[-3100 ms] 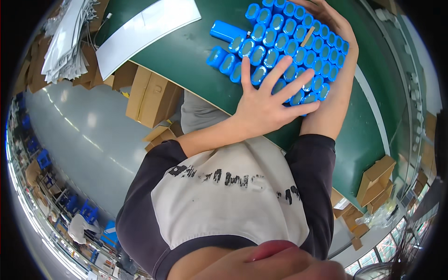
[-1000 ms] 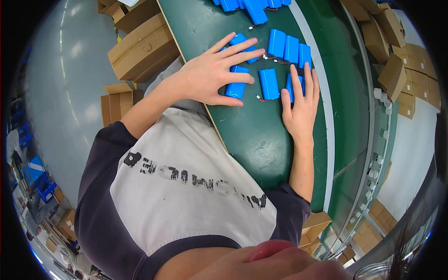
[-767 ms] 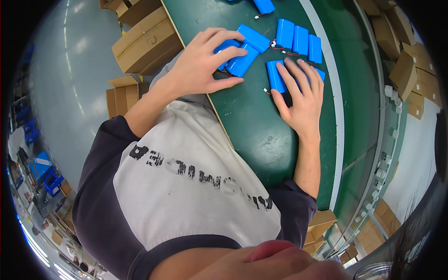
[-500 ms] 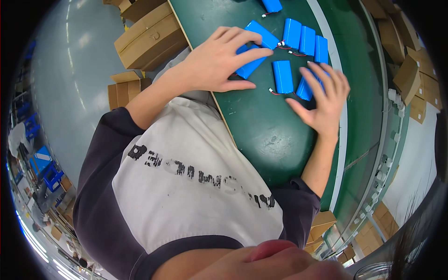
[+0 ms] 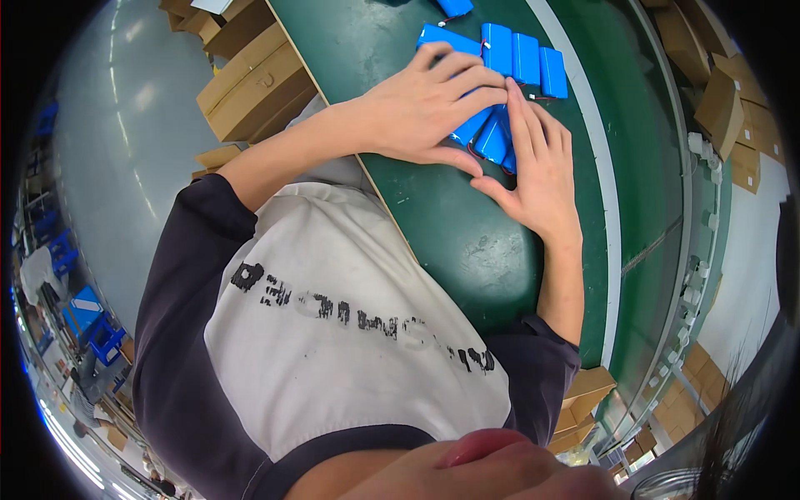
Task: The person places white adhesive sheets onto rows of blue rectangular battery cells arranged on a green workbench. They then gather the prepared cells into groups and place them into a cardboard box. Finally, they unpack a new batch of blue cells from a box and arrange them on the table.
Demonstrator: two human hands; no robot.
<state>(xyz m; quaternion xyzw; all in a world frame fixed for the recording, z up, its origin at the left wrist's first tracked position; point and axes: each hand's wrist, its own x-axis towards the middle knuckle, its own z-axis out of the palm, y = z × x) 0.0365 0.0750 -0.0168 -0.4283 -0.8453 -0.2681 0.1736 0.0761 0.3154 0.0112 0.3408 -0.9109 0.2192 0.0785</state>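
Several blue shrink-wrapped battery packs with short wires and small white connectors lie on the green tabletop. My left hand (image 5: 437, 104) reaches over them from the left, its fingers apart and bent over the packs. Below its fingers, one blue battery pack (image 5: 493, 142) leans at a slant beside another, partly hidden. My right hand (image 5: 540, 171) lies along the right side of these packs, fingers stretched out and thumb apart. The fingertips of both hands nearly meet. Just beyond, a row of upright packs (image 5: 525, 58) stands side by side, and a tilted pack (image 5: 450, 37) lies to their left.
Another blue pack (image 5: 456, 7) lies at the far edge of view. A pale stripe (image 5: 596, 167) runs along the green table (image 5: 467, 250). Cardboard boxes (image 5: 254, 83) stand left of the table, and more cartons (image 5: 733, 125) sit at the right.
My right hand has moved left, and the packs near it now lie against those by my left hand. My left hand has shifted slightly over the packs. The whole view has shifted a little.
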